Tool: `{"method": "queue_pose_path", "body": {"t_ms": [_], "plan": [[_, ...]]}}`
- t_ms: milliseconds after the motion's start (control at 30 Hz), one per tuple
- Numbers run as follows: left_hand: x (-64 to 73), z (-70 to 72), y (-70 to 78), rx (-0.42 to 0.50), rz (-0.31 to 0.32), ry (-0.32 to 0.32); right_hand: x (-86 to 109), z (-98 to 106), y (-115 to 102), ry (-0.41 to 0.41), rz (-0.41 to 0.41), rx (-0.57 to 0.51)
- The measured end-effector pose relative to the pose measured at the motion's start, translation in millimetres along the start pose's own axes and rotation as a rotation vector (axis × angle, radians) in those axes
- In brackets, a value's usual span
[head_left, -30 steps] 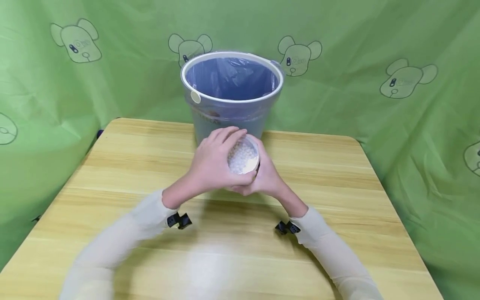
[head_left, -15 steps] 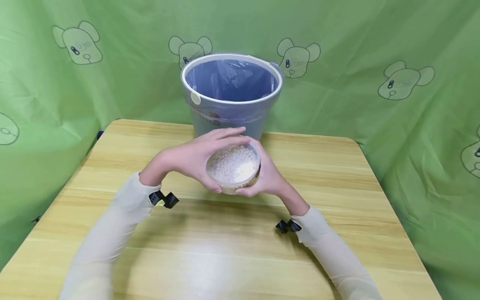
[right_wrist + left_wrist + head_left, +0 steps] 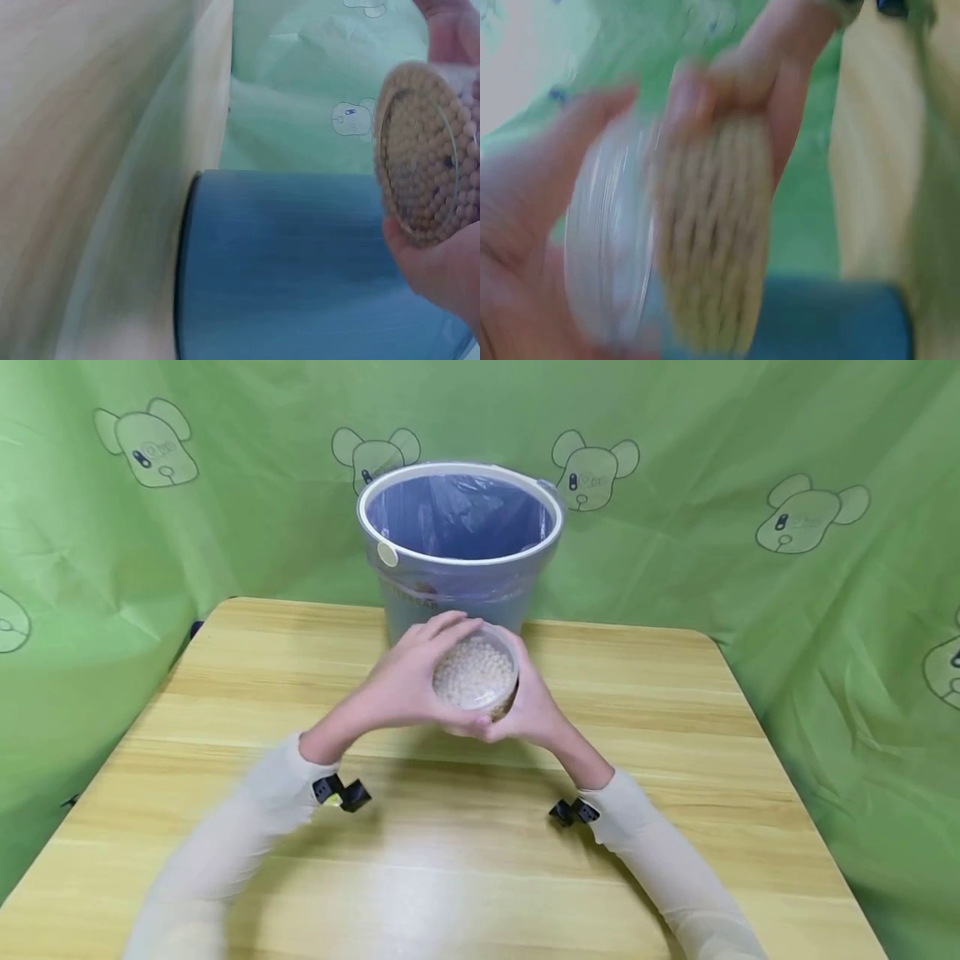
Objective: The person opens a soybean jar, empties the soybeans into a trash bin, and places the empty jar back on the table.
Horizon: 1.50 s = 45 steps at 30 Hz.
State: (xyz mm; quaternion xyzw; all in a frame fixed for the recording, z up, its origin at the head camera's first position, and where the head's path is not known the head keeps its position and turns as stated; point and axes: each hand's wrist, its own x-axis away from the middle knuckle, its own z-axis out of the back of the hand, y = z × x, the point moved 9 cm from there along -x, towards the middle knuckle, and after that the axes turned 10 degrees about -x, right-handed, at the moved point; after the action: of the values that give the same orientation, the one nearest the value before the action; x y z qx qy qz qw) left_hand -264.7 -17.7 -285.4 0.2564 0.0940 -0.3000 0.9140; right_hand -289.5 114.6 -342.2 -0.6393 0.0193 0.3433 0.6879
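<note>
Above the table, both hands hold a clear round tub [image 3: 420, 154] packed with small beige rounded tips that look like cotton swabs. Its see-through lid [image 3: 604, 225] faces up toward the head camera. My left hand [image 3: 401, 685] curls round the lid from the left, thumb at the near side and fingers over the far rim. From the right, my right hand [image 3: 534, 702] grips the lower body. In the left wrist view, the lid sits on one side and the packed body on the other, both blurred. The palm-side contact is partly hidden.
A blue-grey bucket [image 3: 480, 593] with a white rim and a clear plastic liner stands at the far edge, just behind the hands. The wooden table [image 3: 637, 860] spreads below. A green printed curtain [image 3: 712, 443] hangs behind and at both sides.
My left hand swung out to the left with its fingers loosened round the lid, then came back in and wraps the lid again. My right hand stays nearly still.
</note>
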Motion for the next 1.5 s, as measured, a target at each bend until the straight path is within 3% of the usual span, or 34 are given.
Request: {"method": "queue_pose_path", "body": {"t_ms": [67,133,200,300,400,533,633,767,900,1033,1267,1500], "plan": [[3.1,-5.6,-2.7,-0.006,0.14,0.038,-0.7,0.5,3.9,0.023,-0.004,-0.002],[6.6,-10.6,-3.9,-0.002,0.238,0.058,-1.1,0.5,7.1,0.034,-0.008,0.002],[8.4,-14.6,-4.5,-0.002,0.283,0.048,-1.1,0.2,9.7,0.033,-0.015,-0.002],[7.8,-16.3,-5.2,-0.022,0.262,-0.014,-0.7,0.7,10.8,0.029,-0.014,-0.007],[5.4,-11.7,-6.1,-0.092,0.157,-0.08,-0.3,0.8,10.0,0.017,-0.004,-0.002],[0.3,-0.6,0.4,-0.171,-0.134,-0.092,0.0,-1.1,6.3,-0.009,0.015,0.02],[-0.5,4.0,4.7,-0.113,-0.319,-0.105,0.4,-3.9,4.1,-0.033,0.02,0.022],[-0.3,4.3,2.5,-0.008,-0.376,-0.152,0.9,-7.8,2.9,-0.06,0.015,0.021],[0.4,4.4,1.4,-0.006,-0.366,-0.142,1.0,-9.7,3.6,-0.072,0.006,0.016],[0.9,7.0,1.4,-0.054,-0.338,-0.071,1.0,-9.6,5.2,-0.067,-0.003,0.016],[-0.4,5.5,-1.0,-0.191,-0.158,0.045,1.4,-5.1,9.2,-0.005,-0.031,0.007],[-0.6,3.5,-4.4,-0.241,0.014,0.12,1.1,-3.9,9.3,0.047,-0.015,0.033]]}}
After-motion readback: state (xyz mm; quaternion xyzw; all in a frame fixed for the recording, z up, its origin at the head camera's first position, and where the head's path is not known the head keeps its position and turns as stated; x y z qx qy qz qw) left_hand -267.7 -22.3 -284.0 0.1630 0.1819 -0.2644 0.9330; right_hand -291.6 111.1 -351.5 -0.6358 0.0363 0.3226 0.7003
